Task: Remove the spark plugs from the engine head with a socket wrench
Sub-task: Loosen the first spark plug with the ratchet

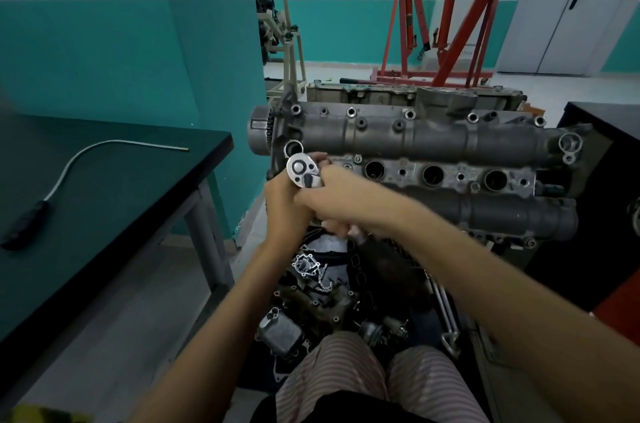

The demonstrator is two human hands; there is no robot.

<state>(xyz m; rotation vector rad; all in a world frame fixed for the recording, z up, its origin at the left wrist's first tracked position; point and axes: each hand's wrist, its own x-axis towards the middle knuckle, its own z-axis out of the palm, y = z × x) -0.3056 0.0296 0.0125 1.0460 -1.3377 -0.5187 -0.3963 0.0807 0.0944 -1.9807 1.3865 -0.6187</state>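
Surface, left: a dark surface (145, 159) carries a flexible-shaft tool (69, 173), black handle toward its near left edge, thin metal tip pointing at its far right corner. It lies apart from the work, probably parked within reach.

Left hand: the left hand (285, 206) is curled around the socket wrench (304, 173) below its head, judged to be steadying the tool upright over the bore.

Socket wrench: the ratchet head faces the camera at the left end of the engine head (433, 152), directly over the leftmost plug position. Whatever socket or extension it carries is hidden behind the hands, so engagement with a plug cannot be confirmed.

Right hand: the right hand (341, 195) crosses over the left and closes on the wrench handle; both hands are together, clamped on the one tool. The doubled grip suggests turning force is being prepared or applied.

Spark plug wells: three open wells (433, 175) run along the middle of the engine head, to the right of the wrench. Their depths are dark; whether plugs remain cannot be told.

Floor, below: loose engine parts (311, 287) lie heaped under the forearms, near the knees.

Background, right: a red engine hoist (450, 24) stands well behind the engine.

Assessment: work is at the first well from the left; progress is uncertain.
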